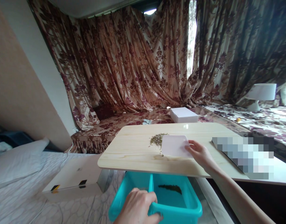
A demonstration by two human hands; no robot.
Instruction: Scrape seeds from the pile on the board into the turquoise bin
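Observation:
My left hand [138,207] grips the near rim of a turquoise plastic bin [189,205], which sits just under the front edge of a light wooden board [133,152]. A small heap of dark dried bits [170,188] lies inside the bin. My right hand [200,153] pinches a white flat card [174,146] that lies on the board. Right beside the card's left edge sits a little pile of greenish dried herb [157,139], with a few crumbs scattered nearby.
A white box [183,114] stands behind the board on patterned fabric. A flat white box [72,177] lies on the bed at left, beside a pillow [15,161]. Heavy patterned curtains [138,62] fill the back. A white lamp [261,93] stands at right.

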